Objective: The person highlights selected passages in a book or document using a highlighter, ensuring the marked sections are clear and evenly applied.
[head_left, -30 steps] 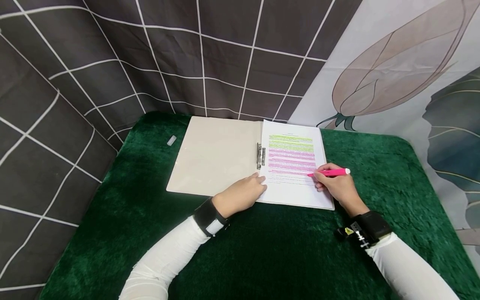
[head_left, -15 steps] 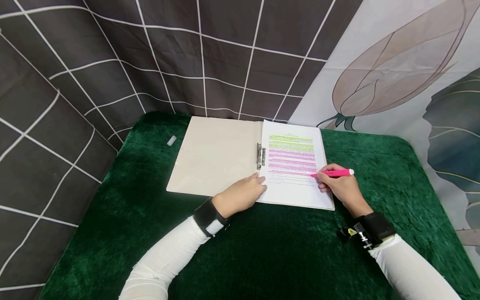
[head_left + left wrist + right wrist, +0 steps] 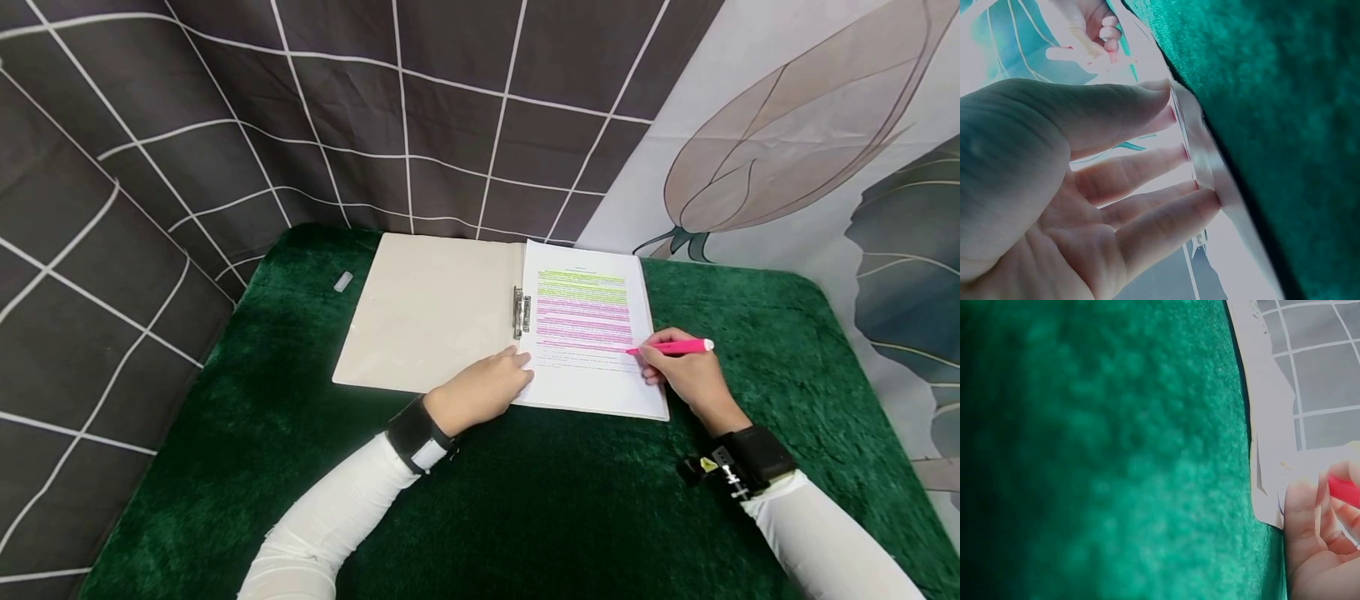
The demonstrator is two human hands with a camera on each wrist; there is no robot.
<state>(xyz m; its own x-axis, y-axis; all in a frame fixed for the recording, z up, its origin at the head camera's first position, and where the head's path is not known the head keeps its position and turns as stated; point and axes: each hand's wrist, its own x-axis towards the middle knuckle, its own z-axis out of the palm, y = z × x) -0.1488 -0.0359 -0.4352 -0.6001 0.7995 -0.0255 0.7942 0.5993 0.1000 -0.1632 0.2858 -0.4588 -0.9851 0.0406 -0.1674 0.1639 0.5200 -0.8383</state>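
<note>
A pink highlighter (image 3: 677,347) is pinched between the fingers and thumb of my right hand (image 3: 688,380). Its tip meets the printed sheet (image 3: 585,390) near the right end of a text line. Yellow-green marking covers the upper lines of the sheet, with pink marking below. The sheet lies on the right side of an opened cream folder (image 3: 435,312), beside its metal clip (image 3: 518,312). My left hand (image 3: 480,390) rests at the folder's fold, fingertips on the sheet's lower left. In the left wrist view its fingers (image 3: 1160,225) look extended.
A small whitish block (image 3: 342,281) lies left of the folder on the green plush cloth (image 3: 570,500). Behind the table hang a dark grid-patterned curtain (image 3: 450,108) and a pale leaf-patterned one (image 3: 795,142).
My right hand has slid slightly rightward with the highlighter, its tip moving along the line toward the sheet's right side. The left hand and folder stay put.
</note>
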